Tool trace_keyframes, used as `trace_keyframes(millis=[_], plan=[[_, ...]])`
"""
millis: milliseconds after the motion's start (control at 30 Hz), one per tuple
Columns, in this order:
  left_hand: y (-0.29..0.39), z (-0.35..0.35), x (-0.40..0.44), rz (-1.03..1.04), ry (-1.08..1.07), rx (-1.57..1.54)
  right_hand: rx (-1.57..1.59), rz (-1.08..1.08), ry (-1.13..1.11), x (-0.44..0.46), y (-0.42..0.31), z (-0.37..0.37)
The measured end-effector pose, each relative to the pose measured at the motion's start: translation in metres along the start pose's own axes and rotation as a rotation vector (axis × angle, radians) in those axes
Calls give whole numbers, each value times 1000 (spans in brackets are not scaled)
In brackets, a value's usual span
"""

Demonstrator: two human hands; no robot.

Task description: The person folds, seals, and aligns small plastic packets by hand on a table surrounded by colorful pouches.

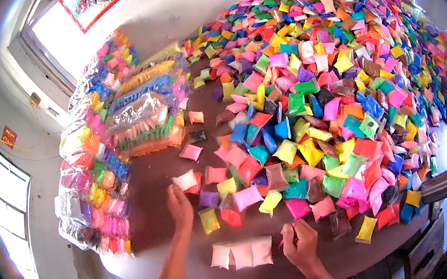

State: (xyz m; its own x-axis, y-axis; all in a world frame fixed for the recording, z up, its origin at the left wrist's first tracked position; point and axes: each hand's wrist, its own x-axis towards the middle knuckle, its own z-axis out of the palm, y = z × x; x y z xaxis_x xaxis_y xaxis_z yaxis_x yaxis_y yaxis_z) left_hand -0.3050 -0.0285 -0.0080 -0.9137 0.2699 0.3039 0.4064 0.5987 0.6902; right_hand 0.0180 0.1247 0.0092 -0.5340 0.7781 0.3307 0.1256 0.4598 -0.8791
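My left hand point(180, 208) reaches to the near left edge of the loose packets, its fingertips closed at the corner of a small pale pink packet point(185, 180). A red packet point(196, 184) lies partly under that one. My right hand point(300, 239) is closed near the table's front, with a bit of bright pink point(283, 242) showing at its fingers; most of what it grips is hidden. Between my hands, nearer to me, three pale pink packets point(241, 254) lie side by side in a row, touching or slightly overlapping.
A huge heap of colourful small packets point(330, 75) covers the table's right and back. Clear bags of sorted packets point(145, 106) are stacked at the left, beside a long row of filled bags point(96, 189). A metal flask point(445, 182) sits at the right edge of the brown table point(154, 200).
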Motion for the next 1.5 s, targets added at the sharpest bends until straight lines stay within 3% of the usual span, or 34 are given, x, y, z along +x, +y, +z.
trace_keyframes(millis=[267, 433, 500, 567, 767, 833, 900, 967, 1033, 1067, 1167, 1233, 1267, 1367, 1500], plan=[[123, 109, 21, 152, -58, -263, -22, 7, -7, -2, -1, -2], [182, 115, 69, 327, -103, -362, -44, 13, -13, -1, 0, -2], [171, 115, 91, 152, -178, -717, -41, 20, -16, -2, 0, -2], [173, 82, 89, 14, -128, -843, -38, 28, -11, -2, 1, -3], [93, -51, 19, -155, -432, -508, -22, -6, 15, 0, -1, 0], [69, -75, -16, -347, -512, -388, 10, 16, 28, 1, -1, 1], [57, -78, -49, -395, -679, -352, -9, -16, 14, 1, -2, 0], [71, -60, -69, -525, -713, -370, -5, 45, 5, 0, -4, -1], [66, -37, -66, -387, -774, -412, 26, 21, 21, 1, -7, -1], [77, -24, -63, -278, -734, -559, 8, 5, 26, 1, -4, -1], [82, 11, -30, -163, -616, -549, -1, -19, 28, 1, -3, 0], [57, 25, 6, 9, -433, -287, 6, -21, 29, 1, -4, 0], [89, 6, 12, -196, -417, -484, 26, -2, 39, 2, -4, 0], [45, 9, 54, -167, -202, -249, 25, 21, 42, 2, -3, 1], [22, 37, 96, -228, -154, -169, -16, 59, -25, 0, -4, -3]])
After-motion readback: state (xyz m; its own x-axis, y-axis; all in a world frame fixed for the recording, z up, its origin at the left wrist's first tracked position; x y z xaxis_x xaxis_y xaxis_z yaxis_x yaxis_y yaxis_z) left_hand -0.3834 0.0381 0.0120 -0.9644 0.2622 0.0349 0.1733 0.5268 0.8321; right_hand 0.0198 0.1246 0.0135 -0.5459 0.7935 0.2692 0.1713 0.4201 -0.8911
